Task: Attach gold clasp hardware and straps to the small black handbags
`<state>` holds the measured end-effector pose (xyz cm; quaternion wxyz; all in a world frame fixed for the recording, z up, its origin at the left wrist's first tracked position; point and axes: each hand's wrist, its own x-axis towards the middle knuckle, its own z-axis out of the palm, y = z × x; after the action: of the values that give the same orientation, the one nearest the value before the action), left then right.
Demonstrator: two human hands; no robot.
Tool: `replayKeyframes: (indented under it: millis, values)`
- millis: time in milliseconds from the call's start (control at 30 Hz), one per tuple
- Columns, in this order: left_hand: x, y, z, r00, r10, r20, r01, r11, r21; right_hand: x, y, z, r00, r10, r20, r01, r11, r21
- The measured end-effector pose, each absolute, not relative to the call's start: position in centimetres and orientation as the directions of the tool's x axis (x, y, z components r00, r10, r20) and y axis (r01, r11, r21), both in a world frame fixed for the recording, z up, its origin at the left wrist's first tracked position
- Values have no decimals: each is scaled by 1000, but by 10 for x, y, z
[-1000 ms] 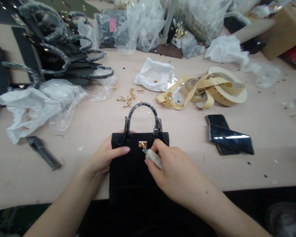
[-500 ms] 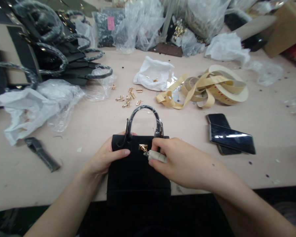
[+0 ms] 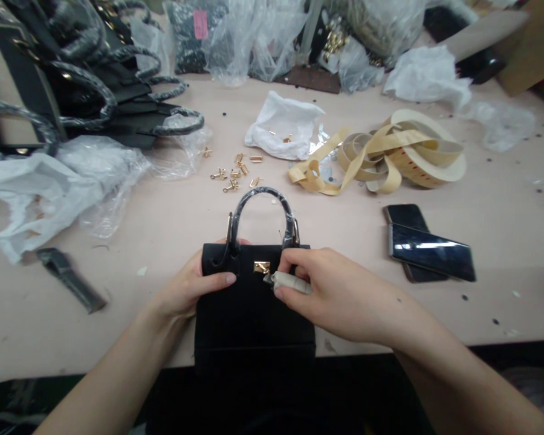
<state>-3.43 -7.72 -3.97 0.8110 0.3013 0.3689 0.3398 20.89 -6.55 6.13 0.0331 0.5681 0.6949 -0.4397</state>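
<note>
A small black handbag (image 3: 254,314) stands at the table's front edge, its arched handle (image 3: 263,192) wrapped in clear film. My left hand (image 3: 194,284) grips the bag's left side, thumb lying on the front and the other fingers hidden behind. A gold turn-lock clasp (image 3: 262,267) sits near the top centre of the front. In my right hand (image 3: 312,284) is a short tool wrapped in pale material (image 3: 291,282), pinched between thumb and fingers. Its dark pointed tip meets the clasp's lower edge; whether it touches I cannot tell.
Beyond the bag lie several loose gold fittings (image 3: 236,172) and a white wrapper (image 3: 283,118). Coiled yellow tape (image 3: 401,148) and two stacked phones (image 3: 430,251) are to the right. Several black bags (image 3: 118,103) pile up at the left, near a dark wrapped strip (image 3: 72,281).
The camera view has shifted slightly, so the table items appear a little higher. Both hands keep their hold, and the tool tip stays at the clasp.
</note>
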Motion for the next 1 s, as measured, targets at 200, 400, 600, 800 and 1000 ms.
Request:
replayKeyframes:
  millis: [200, 400, 600, 800, 1000]
  values:
    - [-35, -75, -41, 496, 785, -370, -301, 556, 775, 211, -64, 59, -363, 762, -536, 806, -32, -592]
    - [-36, -73, -41, 524, 775, -355, -284, 551, 785, 212, -62, 56, -370, 748, -551, 793, -54, -606]
    - [-37, -72, -43, 537, 769, -346, -288, 552, 782, 213, -62, 53, -371, 743, -557, 779, -78, -622]
    - [-37, -71, -41, 553, 758, -346, -282, 561, 778, 214, -62, 51, -365, 739, -565, 766, -107, -634]
    - [-35, -71, -39, 534, 766, -358, -281, 560, 779, 214, -61, 52, -360, 746, -560, 750, -125, -649]
